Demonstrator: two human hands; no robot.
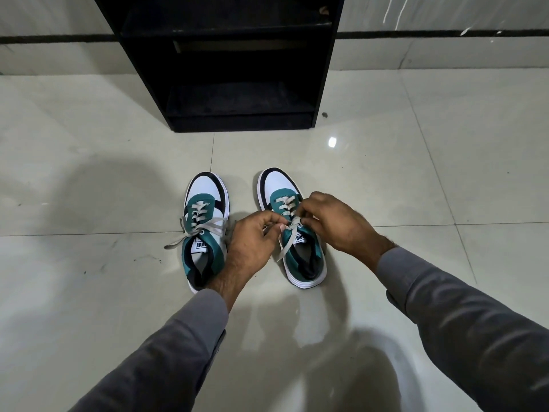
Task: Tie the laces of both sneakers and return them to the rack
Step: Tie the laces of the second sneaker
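Two teal, white and black sneakers stand side by side on the floor, toes pointing away from me. The left sneaker (205, 209) has loose grey laces trailing off both sides. Over the right sneaker (303, 257), my left hand (252, 245) and my right hand (335, 224) pinch its grey laces (285, 245) just above the tongue. One lace end hangs down along the shoe's inner side. A black shoe rack (237, 93) stands beyond the sneakers, and its lower shelves look empty.
Glossy pale floor tiles (89, 278) spread all around the shoes. The rack backs onto a light wall with a dark stripe (445, 34). A small dark speck (324, 115) lies on the floor right of the rack.
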